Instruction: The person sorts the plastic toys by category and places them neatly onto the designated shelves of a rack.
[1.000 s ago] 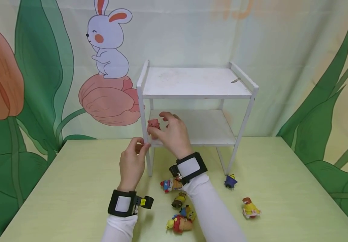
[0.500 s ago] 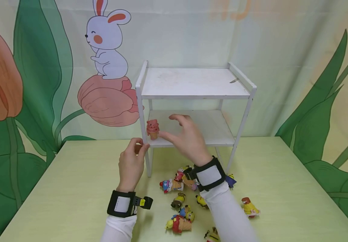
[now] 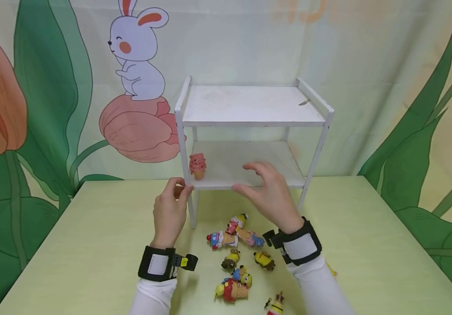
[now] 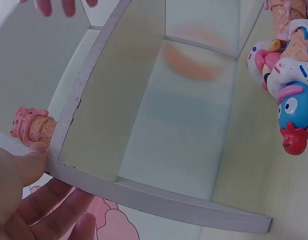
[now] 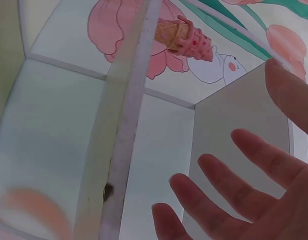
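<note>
A pink ice-cream-cone figurine (image 3: 197, 166) stands upright at the left front corner of the lower board of a white two-tier shelf (image 3: 249, 105). My left hand (image 3: 170, 213) pinches the shelf's front left post just below that figurine. In the left wrist view, the thumb (image 4: 36, 155) lies on one side of the post and the curled fingers on the other. My right hand (image 3: 271, 194) is in front of the lower board's right half, thumb and fingers spread apart, holding nothing. The right wrist view shows its spread fingers (image 5: 234, 185) apart from the figurine.
Several toy figurines lie on the pale green table (image 3: 104, 245) below the shelf, among them a blue-headed cone (image 3: 221, 239), a red cone (image 3: 231, 291) and a yellow figure (image 3: 264, 260). A crowned figure (image 3: 275, 305) is at the near edge. A printed curtain hangs behind.
My right hand has let go of the pink ice-cream-cone figurine and moved right and toward me. The figurine stays on the lower board. My left hand keeps its grip on the post.
</note>
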The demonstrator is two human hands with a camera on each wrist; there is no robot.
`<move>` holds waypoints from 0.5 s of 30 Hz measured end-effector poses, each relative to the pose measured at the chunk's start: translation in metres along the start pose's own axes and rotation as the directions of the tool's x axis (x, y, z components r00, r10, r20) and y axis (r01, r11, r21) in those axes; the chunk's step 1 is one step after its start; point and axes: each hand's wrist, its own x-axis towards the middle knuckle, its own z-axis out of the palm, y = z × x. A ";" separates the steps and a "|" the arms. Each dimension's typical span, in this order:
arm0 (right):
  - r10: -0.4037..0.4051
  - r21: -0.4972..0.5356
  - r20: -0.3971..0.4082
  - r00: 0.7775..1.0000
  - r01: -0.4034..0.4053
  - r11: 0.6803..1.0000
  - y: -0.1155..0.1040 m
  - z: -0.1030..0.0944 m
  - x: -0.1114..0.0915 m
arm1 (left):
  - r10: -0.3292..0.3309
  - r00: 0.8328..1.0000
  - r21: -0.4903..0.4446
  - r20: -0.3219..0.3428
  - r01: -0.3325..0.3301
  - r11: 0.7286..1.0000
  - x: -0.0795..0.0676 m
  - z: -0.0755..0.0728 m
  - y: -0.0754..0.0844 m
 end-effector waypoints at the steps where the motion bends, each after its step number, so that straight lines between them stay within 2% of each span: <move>1: 0.000 -0.006 0.008 1.000 0.000 1.000 0.001 -0.001 -0.001 | -0.003 1.000 -0.001 0.000 0.003 1.000 0.000 -0.001 0.000; 6: -0.007 -0.038 0.044 0.999 0.008 0.999 0.005 -0.005 -0.006 | -0.020 1.000 -0.005 0.003 0.020 1.000 0.000 -0.001 -0.001; 15: 0.021 -0.069 0.088 0.996 -0.015 0.998 0.016 -0.019 -0.020 | -0.013 1.000 0.001 0.006 0.013 1.000 -0.001 -0.001 0.001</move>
